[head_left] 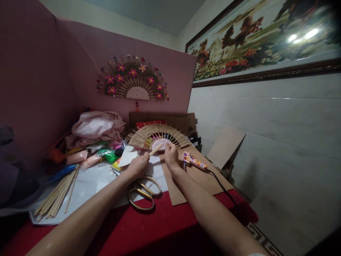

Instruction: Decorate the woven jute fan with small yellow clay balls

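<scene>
A woven fan (160, 130) with thin wooden ribs and a pale pink half-round base (157, 143) stands in front of me. My left hand (140, 165) is closed around a few thin wooden sticks (155, 150), which point up and right across the base. My right hand (171, 155) is closed at the base's right side, its thumb and fingers pinching the fan there. What lies behind these fingers is hidden. Gold-handled scissors (145, 192) rest below my left hand, and a flower-patterned glue gun (194, 160) lies right of my right hand.
Wooden sticks (57, 193) lie in a bundle at left, near bags of coloured material (92, 160) and pink cloth (97, 126). Brown cardboard (174, 190) covers part of the red tablecloth (133, 231). A finished flowered fan (133, 80) hangs on the pink panel. The glue gun's cord (222, 186) trails right.
</scene>
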Available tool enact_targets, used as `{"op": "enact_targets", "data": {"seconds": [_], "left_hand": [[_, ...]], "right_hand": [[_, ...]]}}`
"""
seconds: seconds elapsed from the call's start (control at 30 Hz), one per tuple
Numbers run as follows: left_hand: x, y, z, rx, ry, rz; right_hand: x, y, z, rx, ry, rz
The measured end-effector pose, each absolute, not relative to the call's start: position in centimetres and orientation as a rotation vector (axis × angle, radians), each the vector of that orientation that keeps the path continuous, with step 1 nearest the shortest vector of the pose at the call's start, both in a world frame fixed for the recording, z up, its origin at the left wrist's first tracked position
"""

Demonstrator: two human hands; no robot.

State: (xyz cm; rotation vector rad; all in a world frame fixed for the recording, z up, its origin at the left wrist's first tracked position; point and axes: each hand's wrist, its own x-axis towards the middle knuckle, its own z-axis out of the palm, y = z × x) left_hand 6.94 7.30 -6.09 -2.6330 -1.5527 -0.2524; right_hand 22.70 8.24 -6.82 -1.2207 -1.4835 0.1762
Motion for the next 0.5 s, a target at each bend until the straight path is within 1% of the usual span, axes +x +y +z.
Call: {"op": "enact_targets", "data": {"seconds": [0.1,0.13,0.3,0.4,0.5], "left_hand": [[6.7,7.3,-5.9,-2.616,-1.563,-0.223],[6.6,7.3,-5.8,-2.619,-1.552,-0.211],[6.2,7.4,-5.5,-2.636,-1.456,-0.168],[6.1,7.5,-5.5,-2.639,-1.415,-0.147],[6.0,7.6,-5.6,-2.657,-1.364,-0.139]], "right_hand": [[22.6,7.1,-5.9,-1.337,-1.343,0.059],[22.4,6.6,-5.8,-1.346,-1.408,0.007],[21.1,4.9,-6.1,-1.39,-2.161,-0.359],[21.2,4.7,-6.4,-1.444,-2.343,-0.473],[21.3,4.8,-6.5,-1.491,-2.414,-0.499]]}}
